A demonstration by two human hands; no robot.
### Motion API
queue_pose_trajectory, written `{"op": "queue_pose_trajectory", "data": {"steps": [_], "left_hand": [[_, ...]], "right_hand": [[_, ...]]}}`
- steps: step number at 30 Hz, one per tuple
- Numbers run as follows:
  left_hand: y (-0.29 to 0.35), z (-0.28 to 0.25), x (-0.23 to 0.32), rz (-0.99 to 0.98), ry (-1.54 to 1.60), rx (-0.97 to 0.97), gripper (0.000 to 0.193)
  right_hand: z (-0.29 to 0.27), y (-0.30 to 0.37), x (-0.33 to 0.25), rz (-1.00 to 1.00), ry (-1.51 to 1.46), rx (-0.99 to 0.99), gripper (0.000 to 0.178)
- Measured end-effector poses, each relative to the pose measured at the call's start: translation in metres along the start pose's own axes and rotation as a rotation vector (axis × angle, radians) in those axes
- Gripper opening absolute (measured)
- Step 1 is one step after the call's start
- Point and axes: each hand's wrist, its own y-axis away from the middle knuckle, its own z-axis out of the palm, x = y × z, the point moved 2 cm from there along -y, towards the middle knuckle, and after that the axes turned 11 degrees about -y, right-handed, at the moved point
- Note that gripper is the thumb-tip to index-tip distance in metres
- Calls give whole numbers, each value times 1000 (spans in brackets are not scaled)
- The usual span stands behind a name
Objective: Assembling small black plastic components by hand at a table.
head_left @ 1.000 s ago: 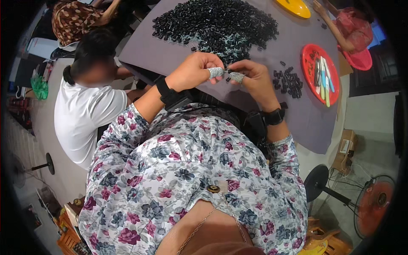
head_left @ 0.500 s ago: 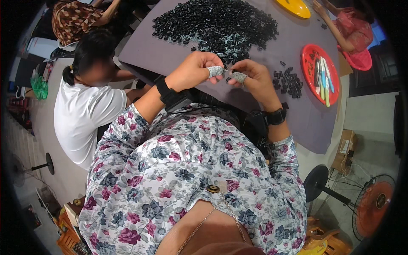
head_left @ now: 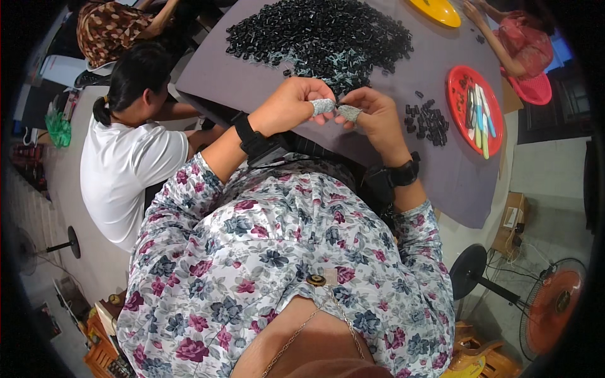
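My left hand (head_left: 297,106) and my right hand (head_left: 370,112) meet over the near edge of the table, fingertips almost touching. Both thumbs wear a pale grey wrap. Pinched between the fingertips is a small black part, mostly hidden by the fingers; both hands appear closed on it. Beyond my hands spreads a large heap of small black parts (head_left: 321,38), with thin grey-green pieces (head_left: 343,82) mixed in along its near side. To the right of my right hand lies a smaller group of black parts (head_left: 430,123).
A red tray (head_left: 452,94) holding several knife-like tools (head_left: 482,120) stands at the right, with a yellow tray (head_left: 435,11) farther back. A person in white (head_left: 132,151) sits close on my left; others sit around the table. A fan (head_left: 554,302) stands at lower right.
My hands have drawn slightly closer together, covering more of the small black part. The person on my left has turned their head away toward the table.
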Motion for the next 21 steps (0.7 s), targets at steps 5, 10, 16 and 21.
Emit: {"op": "queue_pose_trajectory", "data": {"steps": [5,10,16,21], "left_hand": [[2,-1,2,-24,-69,-62,14],[-1,-3,-3,-30,-11,-34,18],[-3,-7,-9,10,103,-6,21],[-3,-13,-1,35,133,-79,30]], "right_hand": [[4,2,-3,10,75,-36,15],[9,4,-10,1,129,-66,15],[16,6,-12,-33,74,-44,24],[17,6,-14,-18,109,-103,32]]}}
